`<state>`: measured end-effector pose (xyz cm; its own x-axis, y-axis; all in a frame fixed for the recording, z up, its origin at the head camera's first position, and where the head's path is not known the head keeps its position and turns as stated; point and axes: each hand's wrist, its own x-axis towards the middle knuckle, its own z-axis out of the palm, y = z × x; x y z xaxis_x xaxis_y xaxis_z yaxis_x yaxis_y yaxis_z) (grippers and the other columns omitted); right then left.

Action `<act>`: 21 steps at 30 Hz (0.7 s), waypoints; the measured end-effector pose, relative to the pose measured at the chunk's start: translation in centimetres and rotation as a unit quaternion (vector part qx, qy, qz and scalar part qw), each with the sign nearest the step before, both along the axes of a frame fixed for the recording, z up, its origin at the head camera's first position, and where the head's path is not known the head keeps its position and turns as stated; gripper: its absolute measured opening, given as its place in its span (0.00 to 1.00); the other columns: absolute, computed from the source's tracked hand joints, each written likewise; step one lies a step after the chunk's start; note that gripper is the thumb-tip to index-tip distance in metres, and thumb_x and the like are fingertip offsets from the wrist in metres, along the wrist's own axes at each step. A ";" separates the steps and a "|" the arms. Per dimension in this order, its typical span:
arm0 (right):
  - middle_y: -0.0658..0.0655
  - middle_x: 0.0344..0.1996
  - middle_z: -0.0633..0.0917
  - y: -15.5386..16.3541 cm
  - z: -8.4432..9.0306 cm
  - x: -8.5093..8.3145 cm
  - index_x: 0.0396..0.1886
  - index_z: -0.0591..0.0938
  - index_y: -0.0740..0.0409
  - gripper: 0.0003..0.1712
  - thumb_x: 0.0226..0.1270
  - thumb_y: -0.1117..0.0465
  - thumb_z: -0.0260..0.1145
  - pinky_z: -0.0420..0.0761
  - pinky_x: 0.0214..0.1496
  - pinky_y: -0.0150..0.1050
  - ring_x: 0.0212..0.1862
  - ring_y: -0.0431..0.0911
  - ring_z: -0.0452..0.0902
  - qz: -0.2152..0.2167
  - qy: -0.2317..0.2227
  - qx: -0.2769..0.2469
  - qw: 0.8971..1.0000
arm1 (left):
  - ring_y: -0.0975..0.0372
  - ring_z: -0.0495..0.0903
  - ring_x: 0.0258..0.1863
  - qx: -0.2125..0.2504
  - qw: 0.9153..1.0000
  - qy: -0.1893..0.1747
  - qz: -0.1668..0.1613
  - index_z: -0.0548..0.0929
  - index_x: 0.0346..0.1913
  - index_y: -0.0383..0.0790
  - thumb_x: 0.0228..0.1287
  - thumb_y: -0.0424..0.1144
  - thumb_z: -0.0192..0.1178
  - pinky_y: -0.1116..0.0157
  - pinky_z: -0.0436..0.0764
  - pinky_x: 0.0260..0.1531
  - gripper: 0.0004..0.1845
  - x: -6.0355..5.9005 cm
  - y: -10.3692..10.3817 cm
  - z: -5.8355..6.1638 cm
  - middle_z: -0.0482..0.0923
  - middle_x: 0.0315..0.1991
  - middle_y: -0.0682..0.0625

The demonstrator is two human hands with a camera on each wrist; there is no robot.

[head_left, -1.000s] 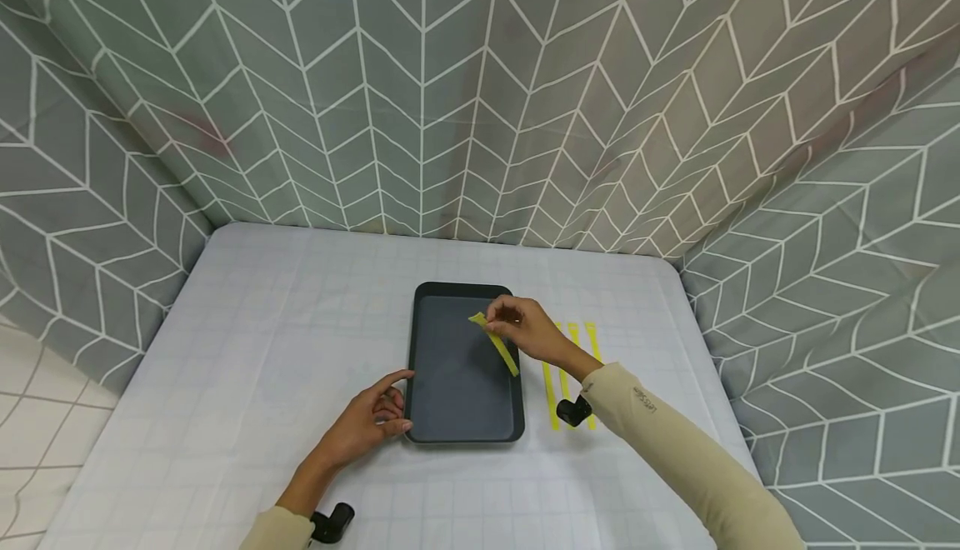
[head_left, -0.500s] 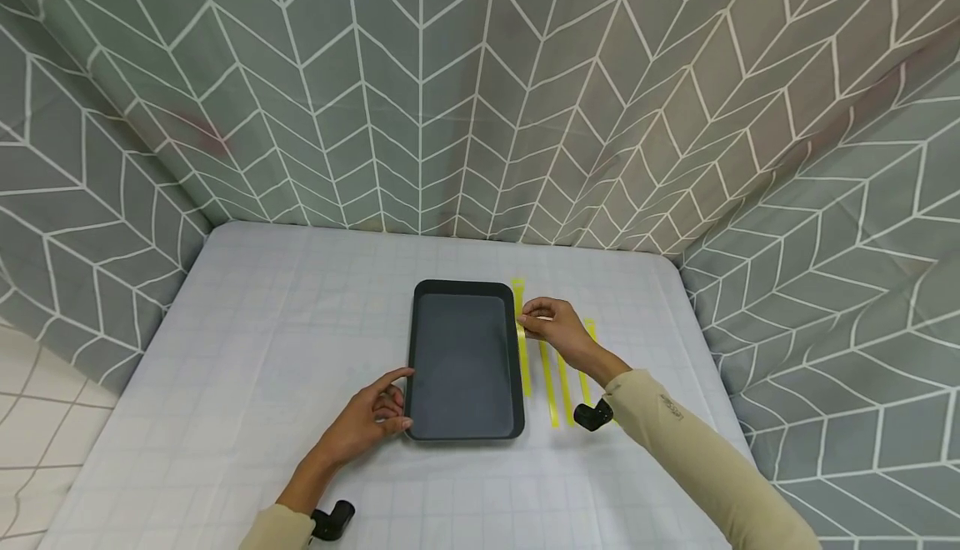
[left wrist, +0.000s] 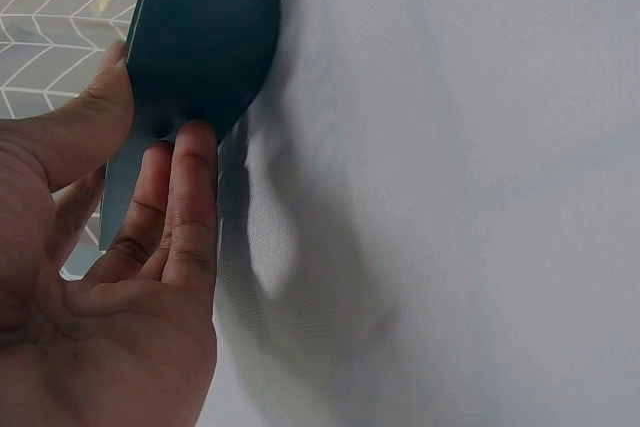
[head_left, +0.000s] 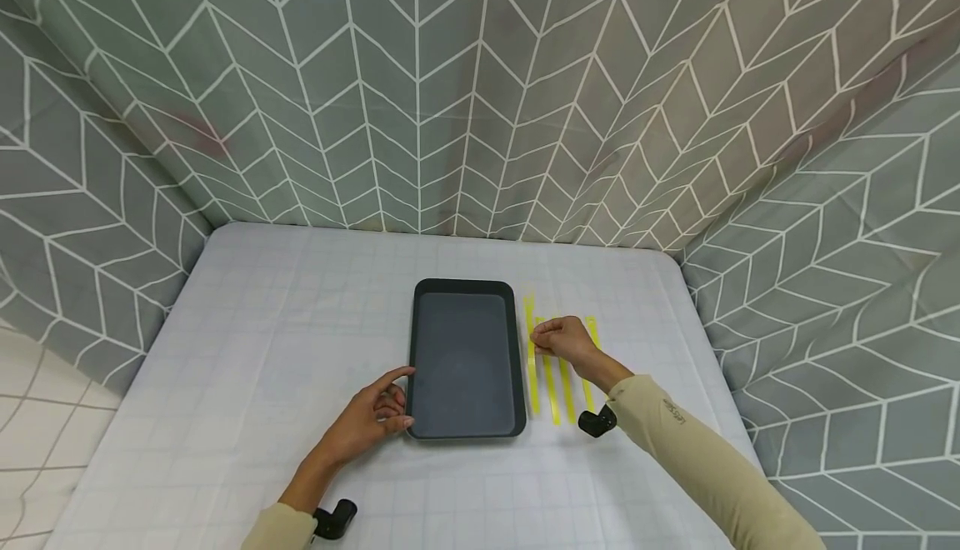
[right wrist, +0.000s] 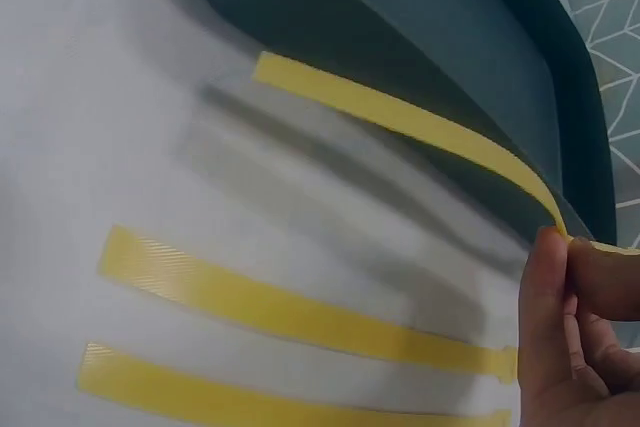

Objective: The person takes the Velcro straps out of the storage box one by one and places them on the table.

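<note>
- Head view: dark tray (head_left: 465, 358) sits mid-table on the white cloth (head_left: 262, 350). Left hand (head_left: 371, 421) at the tray's 7 o'clock corner, fingers curled against the rim, thumb on top. Right hand (head_left: 562, 340) at the tray's 3 o'clock, pinching a yellow strip (head_left: 532, 367) that lies just beside the tray's right edge. More yellow strips (head_left: 558, 387) lie parallel at the held strip's 3 o'clock. Chevron curtain (head_left: 480, 92) behind.
- Left wrist view: left hand (left wrist: 120, 277) grips the tray (left wrist: 205, 32) corner, thumb over, fingers under.
- Right wrist view: right hand (right wrist: 575, 327) has thumb and forefinger pinched tight on the yellow strip (right wrist: 400, 122), which arcs along the tray (right wrist: 480, 57) wall; two strips flat at 6 o'clock.
</note>
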<state>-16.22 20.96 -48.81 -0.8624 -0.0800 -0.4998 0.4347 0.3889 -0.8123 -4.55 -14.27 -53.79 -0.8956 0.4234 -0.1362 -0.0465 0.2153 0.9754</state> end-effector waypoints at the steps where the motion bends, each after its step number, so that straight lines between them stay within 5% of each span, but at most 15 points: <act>1: 0.63 0.42 0.83 0.0 -0.2 0.1 0.49 0.80 0.76 0.12 0.70 0.71 0.63 0.85 0.52 0.41 0.37 0.43 0.84 0.001 -0.003 0.006 1.000 | 0.63 0.79 0.37 0.000 1.000 0.001 0.000 0.61 0.75 0.35 0.61 0.29 0.69 0.68 0.82 0.40 0.42 0.0 0.0 0.0 0.72 0.45 0.37; 11: 0.68 0.42 0.86 -0.1 -1.5 0.7 0.40 0.85 0.73 0.06 0.67 0.74 0.65 0.87 0.44 0.40 0.38 0.50 0.88 0.010 0.038 0.097 0.995 | 0.64 0.79 0.37 0.000 1.000 -0.001 0.001 0.61 0.75 0.35 0.61 0.28 0.69 0.68 0.82 0.40 0.41 0.0 0.1 0.0 0.72 0.45 0.37; 21: 0.60 0.25 0.89 -0.7 -1.9 1.0 0.31 0.88 0.66 0.04 0.58 0.67 0.74 0.85 0.32 0.39 0.26 0.48 0.87 0.033 0.113 0.217 0.969 | 0.62 0.79 0.38 -0.001 1.000 0.000 0.005 0.62 0.75 0.37 0.61 0.29 0.69 0.68 0.82 0.41 0.41 0.1 0.1 0.1 0.72 0.46 0.37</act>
<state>-15.21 20.25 -50.74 -0.9542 0.0370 -0.2967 0.2267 0.7365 -0.6373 -4.48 -14.15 -53.72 -0.8995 0.4147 -0.1372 -0.0486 0.2172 0.9749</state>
